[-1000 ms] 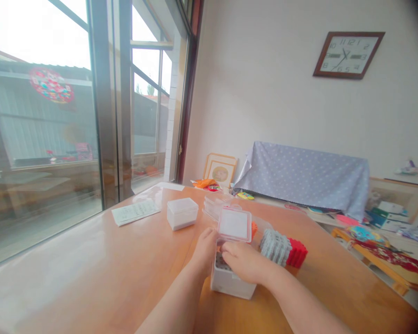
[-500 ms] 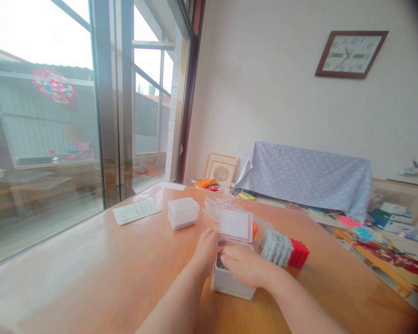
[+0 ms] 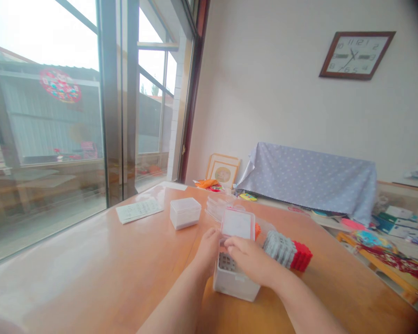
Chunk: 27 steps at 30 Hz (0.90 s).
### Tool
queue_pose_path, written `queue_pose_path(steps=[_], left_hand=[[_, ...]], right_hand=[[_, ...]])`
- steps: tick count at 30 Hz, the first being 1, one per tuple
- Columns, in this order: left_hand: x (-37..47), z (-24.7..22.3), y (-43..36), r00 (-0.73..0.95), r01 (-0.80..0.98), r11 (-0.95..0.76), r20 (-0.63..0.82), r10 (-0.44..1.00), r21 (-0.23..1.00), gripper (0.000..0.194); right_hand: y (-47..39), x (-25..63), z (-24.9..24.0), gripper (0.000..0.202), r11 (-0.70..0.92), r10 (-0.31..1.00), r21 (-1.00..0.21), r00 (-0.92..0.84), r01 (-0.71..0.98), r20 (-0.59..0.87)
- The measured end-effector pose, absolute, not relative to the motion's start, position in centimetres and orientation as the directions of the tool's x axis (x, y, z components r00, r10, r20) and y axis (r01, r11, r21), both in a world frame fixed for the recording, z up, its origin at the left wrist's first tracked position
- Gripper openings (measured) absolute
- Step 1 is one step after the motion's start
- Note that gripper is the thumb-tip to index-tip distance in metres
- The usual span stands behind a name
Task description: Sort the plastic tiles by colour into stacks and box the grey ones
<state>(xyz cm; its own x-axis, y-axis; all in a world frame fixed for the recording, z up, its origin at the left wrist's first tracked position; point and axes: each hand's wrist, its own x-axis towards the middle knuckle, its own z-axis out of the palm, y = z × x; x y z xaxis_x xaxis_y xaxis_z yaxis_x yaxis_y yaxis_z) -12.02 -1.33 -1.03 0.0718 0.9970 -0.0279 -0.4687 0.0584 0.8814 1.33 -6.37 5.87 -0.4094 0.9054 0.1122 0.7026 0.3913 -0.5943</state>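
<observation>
A clear plastic box (image 3: 236,284) stands on the wooden table with its lid (image 3: 238,223) raised at the back. Dark pieces with square holes (image 3: 226,262) show inside it. My left hand (image 3: 209,246) is at the box's left rear corner, fingers bent, and what they grip is hidden. Over the box opening is my right hand (image 3: 245,257), its fingers closed near the lid's lower edge; anything in them cannot be made out. Right of the box lie grey textured blocks (image 3: 279,249) and red ones (image 3: 301,256), with a bit of orange (image 3: 257,230) behind the lid.
A closed clear box (image 3: 185,213) and a printed sheet (image 3: 139,210) lie to the left on the table (image 3: 107,273). Clear plastic containers (image 3: 218,206) are behind the open box. Windows line the left side; a dotted cloth (image 3: 310,178) hangs beyond the table.
My right hand has lifted slightly from inside the box toward the lid, uncovering more of the dark pieces. The view has shifted a little.
</observation>
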Motion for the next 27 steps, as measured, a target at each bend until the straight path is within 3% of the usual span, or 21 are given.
queue_pose_path(steps=[10, 18, 27], left_hand=[[-12.3, -0.4, -1.7, 0.080, -0.408, 0.082, -0.054, 0.995, 0.909, 0.021], [-12.2, -0.8, -1.3, 0.064, -0.402, 0.078, -0.057, 0.996, 0.912, 0.027], [-11.6, -0.5, -0.9, 0.036, -0.395, 0.075, -0.066, 0.997, 0.915, 0.034]], right_hand=[[-6.7, 10.5, 10.1, 0.030, 0.350, 0.916, -0.688, -0.077, 0.636, 0.394], [-7.3, 15.4, 11.5, 0.051, 0.269, 0.961, -0.590, -0.174, 0.761, 0.214], [-6.5, 17.1, 10.7, 0.054, 0.223, 0.972, -0.586, -0.222, 0.779, 0.076]])
